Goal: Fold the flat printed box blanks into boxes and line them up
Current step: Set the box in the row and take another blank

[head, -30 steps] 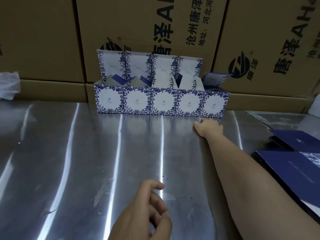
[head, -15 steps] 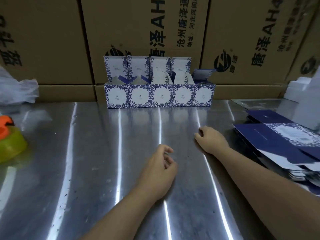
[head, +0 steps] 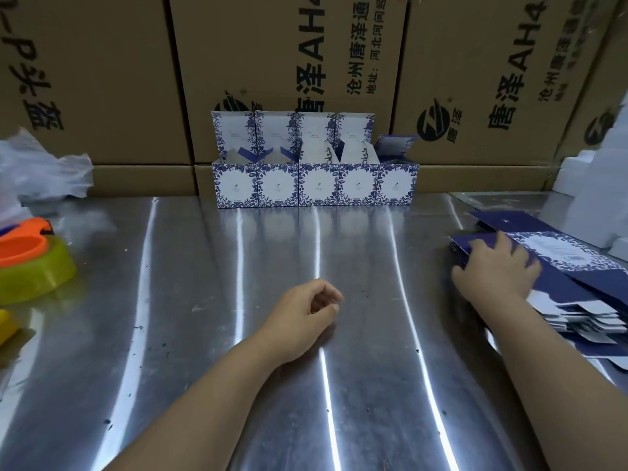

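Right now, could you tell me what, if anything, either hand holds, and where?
Left hand holds nothing. Right hand lies flat on the top blank's left end, not visibly gripping.

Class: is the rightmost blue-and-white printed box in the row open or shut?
Open: the rightmost blue-and-white printed cardboard box has its lid flap raised, tilted rearward.

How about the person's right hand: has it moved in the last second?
Yes. The right hand has left the foot of the row of folded blue-and-white boxes and gone rightward and nearer, onto the stack of flat dark-blue blanks.
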